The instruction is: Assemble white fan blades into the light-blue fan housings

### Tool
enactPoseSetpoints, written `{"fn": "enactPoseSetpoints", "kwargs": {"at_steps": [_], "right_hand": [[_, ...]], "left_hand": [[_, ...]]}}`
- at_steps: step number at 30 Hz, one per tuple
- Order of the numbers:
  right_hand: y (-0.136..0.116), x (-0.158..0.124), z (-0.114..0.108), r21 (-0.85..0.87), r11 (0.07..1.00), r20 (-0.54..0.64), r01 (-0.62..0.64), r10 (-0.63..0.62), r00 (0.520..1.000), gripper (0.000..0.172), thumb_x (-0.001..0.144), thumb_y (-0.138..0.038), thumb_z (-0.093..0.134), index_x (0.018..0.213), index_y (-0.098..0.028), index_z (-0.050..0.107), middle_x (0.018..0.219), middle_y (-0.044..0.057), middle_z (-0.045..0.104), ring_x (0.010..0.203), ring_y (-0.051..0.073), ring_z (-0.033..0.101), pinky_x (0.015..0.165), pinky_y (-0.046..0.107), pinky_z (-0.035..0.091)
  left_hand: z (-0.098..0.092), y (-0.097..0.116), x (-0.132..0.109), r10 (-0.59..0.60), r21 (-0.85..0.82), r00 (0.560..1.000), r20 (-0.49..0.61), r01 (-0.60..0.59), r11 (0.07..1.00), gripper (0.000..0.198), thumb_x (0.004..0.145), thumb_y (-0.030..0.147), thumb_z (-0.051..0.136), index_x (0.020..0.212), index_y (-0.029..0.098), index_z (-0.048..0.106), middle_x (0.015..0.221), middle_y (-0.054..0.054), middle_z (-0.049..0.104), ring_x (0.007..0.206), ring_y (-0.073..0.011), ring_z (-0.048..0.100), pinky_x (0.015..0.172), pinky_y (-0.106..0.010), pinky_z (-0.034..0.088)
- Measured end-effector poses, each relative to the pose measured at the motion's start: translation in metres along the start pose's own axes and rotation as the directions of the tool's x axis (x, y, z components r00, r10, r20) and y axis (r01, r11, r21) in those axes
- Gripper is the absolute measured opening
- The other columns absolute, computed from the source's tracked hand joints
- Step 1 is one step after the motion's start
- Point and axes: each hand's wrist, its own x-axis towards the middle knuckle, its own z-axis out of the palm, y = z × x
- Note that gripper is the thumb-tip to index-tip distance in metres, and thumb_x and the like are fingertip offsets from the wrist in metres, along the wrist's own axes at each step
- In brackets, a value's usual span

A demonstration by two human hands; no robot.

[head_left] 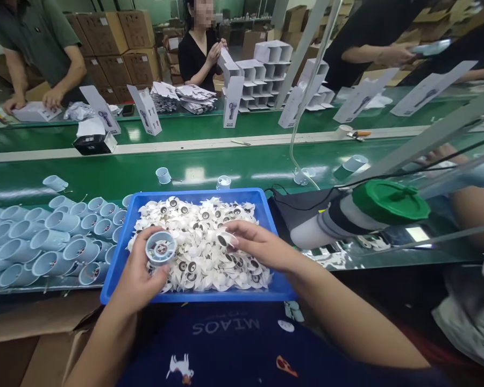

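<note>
The left hand (135,269) is raised, its fingers (152,237) gripping one round pale-blue plastic disc (160,248) above a blue plastic tray (197,194). The right hand (262,246) reaches across, fingers closed on one of the countless small white-rimmed round parts (225,240) heaped in that tray.

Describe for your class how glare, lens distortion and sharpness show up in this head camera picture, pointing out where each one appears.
Head view: pale patches of glare lie on the green conveyor belt, and the wide lens bows its long edges. Head view: the blue tray, the round part in the left hand and the right hand all look fairly sharp.
</note>
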Motion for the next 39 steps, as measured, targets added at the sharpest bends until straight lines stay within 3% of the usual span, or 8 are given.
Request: {"fn": "enactPoseSetpoints", "kwargs": {"at_steps": [7, 11, 14, 18, 23, 28, 33, 39], "right_hand": [[0.001, -0.012, 0.023, 0.478, 0.865, -0.009, 0.152, -0.169, 0.986, 0.053, 0.095, -0.07, 0.047, 0.12, -0.023, 0.051, 0.099, 0.006, 0.064, 0.085, 0.019, 0.068, 0.08, 0.039, 0.059], [-0.017, -0.014, 0.026, -0.021, 0.945, -0.188, 0.328, -0.326, 0.927, 0.02, 0.092, -0.032, 0.07, 0.111, -0.023, 0.067, 0.108, 0.008, 0.063, 0.1, 0.023, 0.061, 0.092, 0.044, 0.049], [-0.026, -0.012, 0.029, -0.384, 0.852, -0.15, 0.356, -0.438, 0.886, 0.013, 0.088, -0.017, 0.073, 0.101, -0.021, 0.073, 0.099, 0.008, 0.061, 0.093, 0.024, 0.06, 0.086, 0.044, 0.049], [-0.025, -0.014, 0.025, -0.352, 0.822, -0.144, 0.448, -0.52, 0.842, 0.018, 0.085, -0.019, 0.079, 0.102, -0.021, 0.074, 0.1, 0.006, 0.059, 0.091, 0.022, 0.061, 0.083, 0.041, 0.052], [-0.002, -0.045, 0.001, -0.298, 0.764, -0.362, 0.572, -0.645, 0.673, 0.018, 0.095, -0.021, 0.065, 0.113, -0.023, 0.068, 0.105, 0.006, 0.058, 0.098, 0.018, 0.061, 0.087, 0.032, 0.053], [0.032, -0.078, -0.005, -0.285, 0.826, -0.562, 0.486, -0.555, 0.613, 0.018, 0.093, -0.014, 0.061, 0.104, -0.025, 0.069, 0.1, 0.004, 0.061, 0.095, 0.016, 0.063, 0.084, 0.025, 0.054], [0.033, -0.084, 0.008, -0.179, 0.844, -0.585, 0.505, -0.504, 0.635, 0.016, 0.092, -0.015, 0.061, 0.101, -0.025, 0.07, 0.098, 0.004, 0.063, 0.091, 0.015, 0.066, 0.083, 0.025, 0.056], [0.025, -0.107, 0.0, -0.238, 0.834, -0.442, 0.497, -0.549, 0.709, 0.015, 0.092, -0.019, 0.062, 0.104, -0.025, 0.069, 0.103, 0.005, 0.067, 0.095, 0.015, 0.069, 0.088, 0.023, 0.056]], "left_hand": [[0.023, 0.03, 0.009, 0.193, 0.154, 0.965, 0.175, -0.22, 0.963, 0.059, 0.082, 0.04, 0.078, 0.134, 0.028, 0.054, 0.131, -0.009, 0.066, 0.123, -0.031, 0.062, 0.103, -0.047, 0.05], [0.037, 0.031, 0.013, 0.351, 0.226, 0.919, 0.177, -0.385, 0.895, 0.058, 0.085, 0.038, 0.076, 0.136, 0.025, 0.052, 0.129, -0.011, 0.069, 0.118, -0.0306, 0.065, 0.103, -0.048, 0.049], [0.046, 0.029, 0.012, 0.44, 0.228, 0.887, 0.144, -0.462, 0.857, 0.054, 0.087, 0.038, 0.074, 0.135, 0.023, 0.052, 0.124, -0.013, 0.071, 0.112, -0.0289, 0.068, 0.102, -0.046, 0.05], [0.045, 0.03, 0.012, 0.484, 0.181, 0.865, 0.131, -0.501, 0.846, 0.058, 0.087, 0.045, 0.074, 0.137, 0.024, 0.052, 0.123, -0.012, 0.07, 0.114, -0.0281, 0.067, 0.103, -0.046, 0.05], [0.013, 0.03, 0.029, 0.408, 0.309, 0.902, 0.139, -0.431, 0.848, 0.06, 0.085, 0.054, 0.073, 0.136, 0.026, 0.058, 0.125, -0.012, 0.065, 0.112, -0.0278, 0.066, 0.093, -0.043, 0.057], [0.0, 0.027, 0.092, 0.419, 0.36, 0.896, 0.147, -0.443, 0.821, 0.025, 0.09, 0.04, 0.068, 0.108, 0.023, 0.066, 0.124, -0.008, 0.07, 0.115, -0.0248, 0.066, 0.096, -0.041, 0.057], [0.049, 0.023, 0.199, 0.103, 0.53, 0.978, 0.183, -0.186, 0.827, 0.047, 0.09, 0.037, 0.067, 0.132, 0.02, 0.054, 0.139, -0.012, 0.06, 0.126, -0.0266, 0.059, 0.105, -0.042, 0.051], [0.089, -0.003, 0.281, -0.142, 0.659, 0.921, 0.363, -0.145, 0.738, 0.036, 0.096, 0.037, 0.065, 0.126, 0.017, 0.062, 0.128, -0.011, 0.064, 0.111, -0.025, 0.066, 0.095, -0.047, 0.056]]}}
